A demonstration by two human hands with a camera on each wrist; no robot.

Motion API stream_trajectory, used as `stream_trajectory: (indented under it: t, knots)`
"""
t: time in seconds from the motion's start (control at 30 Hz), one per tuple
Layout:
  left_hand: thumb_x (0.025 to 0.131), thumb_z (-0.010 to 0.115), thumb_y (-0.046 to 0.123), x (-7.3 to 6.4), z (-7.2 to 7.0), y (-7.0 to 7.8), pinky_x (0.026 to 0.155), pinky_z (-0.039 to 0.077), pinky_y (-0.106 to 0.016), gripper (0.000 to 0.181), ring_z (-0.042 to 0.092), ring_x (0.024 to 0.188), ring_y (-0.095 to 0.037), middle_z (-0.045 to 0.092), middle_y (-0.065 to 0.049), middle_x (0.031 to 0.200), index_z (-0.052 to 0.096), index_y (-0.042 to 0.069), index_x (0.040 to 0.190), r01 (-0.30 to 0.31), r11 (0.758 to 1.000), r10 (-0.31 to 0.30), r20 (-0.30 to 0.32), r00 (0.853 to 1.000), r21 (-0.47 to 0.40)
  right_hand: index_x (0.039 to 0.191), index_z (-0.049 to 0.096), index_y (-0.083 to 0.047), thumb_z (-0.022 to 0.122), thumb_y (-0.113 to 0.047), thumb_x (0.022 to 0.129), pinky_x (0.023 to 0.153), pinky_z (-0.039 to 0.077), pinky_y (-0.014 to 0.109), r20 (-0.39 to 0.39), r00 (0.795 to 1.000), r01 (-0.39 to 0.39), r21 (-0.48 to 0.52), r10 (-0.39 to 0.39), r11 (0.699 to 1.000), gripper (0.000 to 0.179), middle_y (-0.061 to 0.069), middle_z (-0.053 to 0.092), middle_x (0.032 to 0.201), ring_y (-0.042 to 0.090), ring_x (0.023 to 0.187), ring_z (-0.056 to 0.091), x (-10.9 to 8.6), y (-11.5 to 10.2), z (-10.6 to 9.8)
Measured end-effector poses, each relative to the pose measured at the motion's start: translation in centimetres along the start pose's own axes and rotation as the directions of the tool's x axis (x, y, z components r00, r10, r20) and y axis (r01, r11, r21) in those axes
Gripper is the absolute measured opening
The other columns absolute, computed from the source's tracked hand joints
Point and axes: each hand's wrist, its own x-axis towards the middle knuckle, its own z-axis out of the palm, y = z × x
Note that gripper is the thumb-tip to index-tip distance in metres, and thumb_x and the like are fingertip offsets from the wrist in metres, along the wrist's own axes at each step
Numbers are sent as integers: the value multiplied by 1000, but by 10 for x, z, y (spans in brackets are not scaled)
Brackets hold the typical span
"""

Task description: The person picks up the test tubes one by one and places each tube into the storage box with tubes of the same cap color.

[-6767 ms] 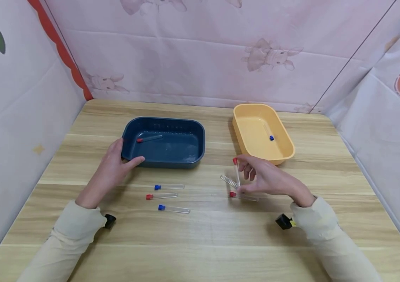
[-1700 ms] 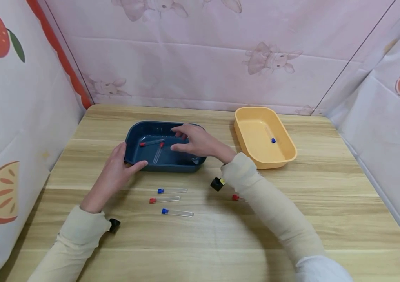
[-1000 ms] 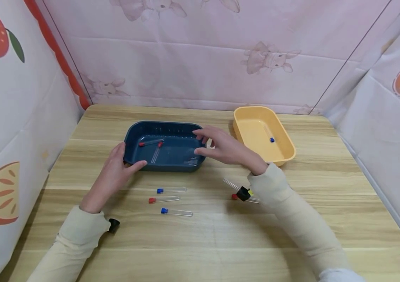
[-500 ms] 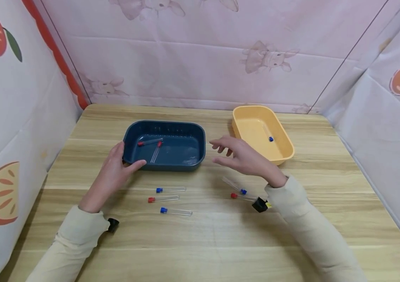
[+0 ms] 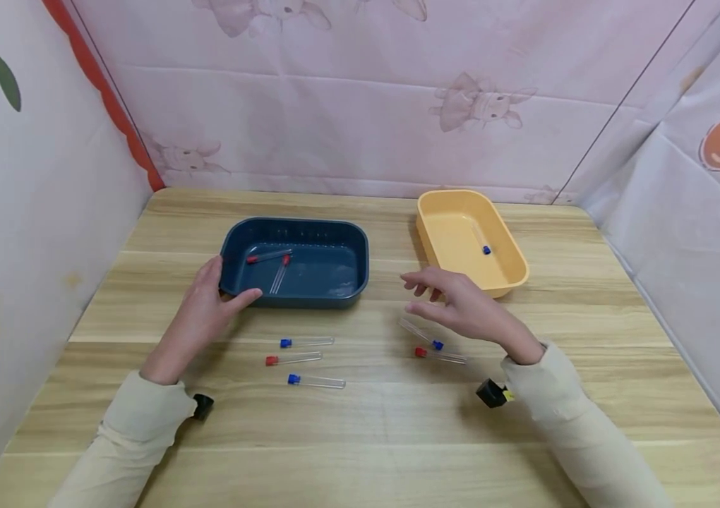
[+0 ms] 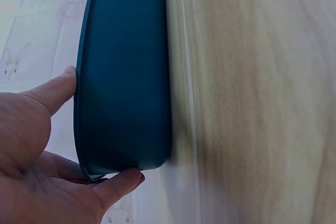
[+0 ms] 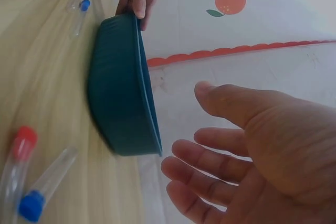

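Note:
In the head view my left hand (image 5: 201, 317) holds the left end of a dark blue plastic tray (image 5: 309, 300), thumb at the near rim and fingers around the corner. Inside the tray lie two red-capped test tubes, one of them a slanting tube (image 5: 269, 257). My right hand (image 5: 462, 303) hovers with nothing in it, fingers loosely spread. Just below it on the table lie a blue-capped test tube (image 5: 423, 335) and a red-capped test tube (image 5: 441, 355), close together. The right wrist view shows that right palm (image 7: 283, 150) bare.
A yellow tray (image 5: 512, 271) stands behind my right hand, with one blue-capped tube (image 5: 486, 250) inside. In front of the blue tray lie a blue-capped tube (image 5: 309, 342), a red-capped tube (image 5: 296, 358) and another blue-capped tube (image 5: 318, 382). Printed cloth walls (image 5: 347, 127) enclose the table.
A second red-capped test tube, earlier pinched in my right hand, now lies in the blue tray. My right hand has since moved back right and toward me. My left hand stays at the tray.

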Motion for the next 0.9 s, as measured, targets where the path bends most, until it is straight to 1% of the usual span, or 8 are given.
stream_trajectory:
  t: [0.27,0.43,0.67,0.8,0.9]
  knots:
    - [101,63,50,0,-2,2,115,25,-68,103,17,150,-52,6,-31,168,0,-5,162,16,1000,-16,7,1000,2,136,64,0,75,-14,97,82,58,38,-19,1000,-12,-2,12,1000,44,8,72,118,23,99,67,-19,9,-2]
    - [101,63,50,0,-2,3,116,24,-68,104,17,151,-52,6,-31,168,0,-5,162,22,1000,-22,11,1000,2,137,63,-1,73,-13,98,82,57,39,-17,999,-33,7,33,999,42,7,72,118,19,98,66,-31,11,-6]
    - [102,63,49,-1,-3,4,116,24,-68,103,17,151,-52,6,-31,167,0,-5,162,20,1000,-20,11,1000,7,134,64,1,75,-4,94,78,59,35,-26,1000,-13,3,13,1000,42,12,73,113,20,96,68,-44,17,-6]
    - [102,63,48,-1,-3,5,115,25,-68,102,17,151,-52,7,-31,167,0,-5,162,17,1000,-17,8,1000,4,132,65,1,77,-4,93,78,59,35,-34,999,-13,6,13,1000,41,12,73,111,19,95,68,-52,20,-4]
    - [102,63,48,-1,-3,5,115,25,-68,102,17,151,-52,7,-31,167,0,-5,162,20,1000,-20,6,1000,3,131,66,1,77,-5,93,78,59,35,-37,999,-27,21,28,999,41,12,73,110,20,95,69,-57,23,-2]
